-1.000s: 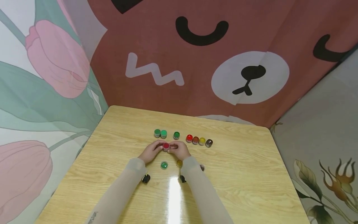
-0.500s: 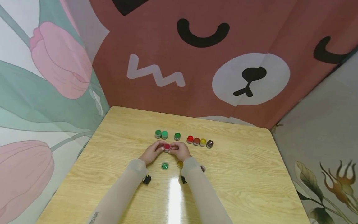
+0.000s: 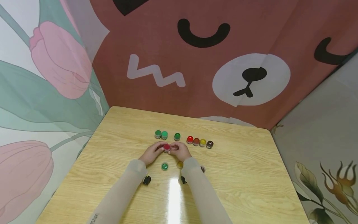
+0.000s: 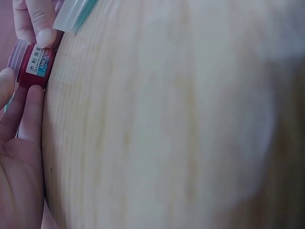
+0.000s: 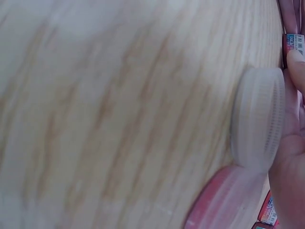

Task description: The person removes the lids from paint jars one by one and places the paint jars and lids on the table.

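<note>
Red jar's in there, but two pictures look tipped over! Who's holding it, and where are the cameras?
No machine here: a person's left hand and right hand hold the red jar between them. The wide picture comes from a camera on the person's head; the two tilted close-ups come from one camera on each wrist. On the wooden table, more little jars stand beyond the hands: green, red, brown, yellow. Nearer the person lie what look like round lids.
</note>
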### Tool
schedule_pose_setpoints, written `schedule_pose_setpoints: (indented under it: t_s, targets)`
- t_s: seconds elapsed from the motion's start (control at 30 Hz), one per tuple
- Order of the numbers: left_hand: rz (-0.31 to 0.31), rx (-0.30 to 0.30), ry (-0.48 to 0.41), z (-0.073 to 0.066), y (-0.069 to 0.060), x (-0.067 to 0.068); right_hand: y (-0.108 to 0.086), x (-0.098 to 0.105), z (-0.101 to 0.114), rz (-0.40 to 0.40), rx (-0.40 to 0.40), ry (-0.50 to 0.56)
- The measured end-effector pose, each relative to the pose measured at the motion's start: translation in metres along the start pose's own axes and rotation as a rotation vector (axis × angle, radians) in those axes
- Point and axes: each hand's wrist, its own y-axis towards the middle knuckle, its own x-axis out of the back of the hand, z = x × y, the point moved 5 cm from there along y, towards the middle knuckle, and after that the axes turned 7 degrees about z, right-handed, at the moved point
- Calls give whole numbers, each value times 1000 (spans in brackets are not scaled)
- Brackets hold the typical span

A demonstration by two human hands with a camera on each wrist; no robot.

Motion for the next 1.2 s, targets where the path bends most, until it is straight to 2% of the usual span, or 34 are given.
schedule_pose_setpoints:
  t_s: [0.3, 0.5, 0.63, 0.73, 0.8, 0.9, 0.97, 1.03, 1.2]
  targets:
    - [5, 49, -76, 4, 3, -1, 5, 0, -6, -9, -34, 4]
    - [13, 27, -37, 3, 2, -1, 5, 0, -8, -18, -42, 1]
    - [15, 38, -18, 2, 1, 0, 5, 0, -8, -17, -39, 4]
    - [8, 28, -61, 2, 1, 0, 6, 0, -8, -16, -32, 5]
    - [-3, 11, -81, -7, -2, -1, 6, 0, -7, -17, -32, 7]
    - [-15, 3, -94, -7, -3, -1, 5, 0, -7, -19, -31, 9]
    - [-7, 7, -84, -7, -3, 0, 5, -1, -7, -20, -35, 9]
    - [8, 11, -82, 2, -1, 0, 4, -1, -7, -21, -34, 8]
    - [16, 15, -21, 4, 0, 1, 3, -1, -6, -19, -36, 0]
